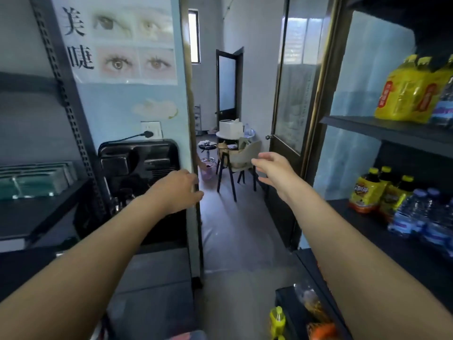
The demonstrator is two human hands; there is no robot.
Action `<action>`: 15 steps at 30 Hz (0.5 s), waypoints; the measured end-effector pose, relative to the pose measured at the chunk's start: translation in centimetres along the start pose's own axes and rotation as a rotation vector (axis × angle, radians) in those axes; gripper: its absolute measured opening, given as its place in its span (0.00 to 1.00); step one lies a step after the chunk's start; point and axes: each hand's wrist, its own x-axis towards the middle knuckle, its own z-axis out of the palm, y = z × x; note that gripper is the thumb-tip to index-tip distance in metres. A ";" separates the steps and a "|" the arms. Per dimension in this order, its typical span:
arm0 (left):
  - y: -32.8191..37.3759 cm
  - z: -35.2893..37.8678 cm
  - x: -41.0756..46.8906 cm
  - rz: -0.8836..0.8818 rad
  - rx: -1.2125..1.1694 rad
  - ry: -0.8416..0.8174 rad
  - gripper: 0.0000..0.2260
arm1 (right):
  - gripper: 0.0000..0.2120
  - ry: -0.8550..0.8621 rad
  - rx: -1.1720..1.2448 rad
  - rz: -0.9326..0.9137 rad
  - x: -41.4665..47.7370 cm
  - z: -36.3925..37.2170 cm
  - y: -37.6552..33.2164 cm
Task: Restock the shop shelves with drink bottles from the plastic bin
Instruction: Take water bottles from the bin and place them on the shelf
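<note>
Two arms are held out. On the left hand [177,190] the fingers are loosely curled; on the right hand [272,171] they are spread. Nothing is held. Bottles [411,94] are stood on the shelf [355,124].

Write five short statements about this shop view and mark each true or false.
1. Both hands hold bottles. False: neither the left hand nor the right hand holds one.
2. The yellow bottle packs sit on the right shelf. True.
3. The water bottles stand on the left shelves. False: they are on the right shelves.
4. A poster of eyes hangs on the left wall. True.
5. The door is shut. False: it stands open, with a chair beyond.
</note>
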 end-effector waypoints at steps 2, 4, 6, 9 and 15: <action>-1.7 0.6 -3.1 -0.050 -0.029 0.000 0.20 | 0.21 -0.022 -0.006 0.002 -1.8 2.2 1.0; -2.9 1.5 -5.7 -0.089 -0.041 -0.011 0.20 | 0.21 -0.045 -0.015 0.009 -3.5 3.9 2.1; -3.8 2.7 -7.7 -0.122 -0.045 -0.047 0.20 | 0.21 -0.063 -0.015 0.024 -5.0 5.4 3.3; -4.8 5.0 -9.8 -0.184 -0.060 -0.107 0.21 | 0.19 -0.088 -0.020 0.053 -6.2 6.7 5.1; -4.7 11.5 -11.9 -0.290 -0.072 -0.157 0.20 | 0.21 -0.123 -0.049 0.070 -5.4 7.9 11.7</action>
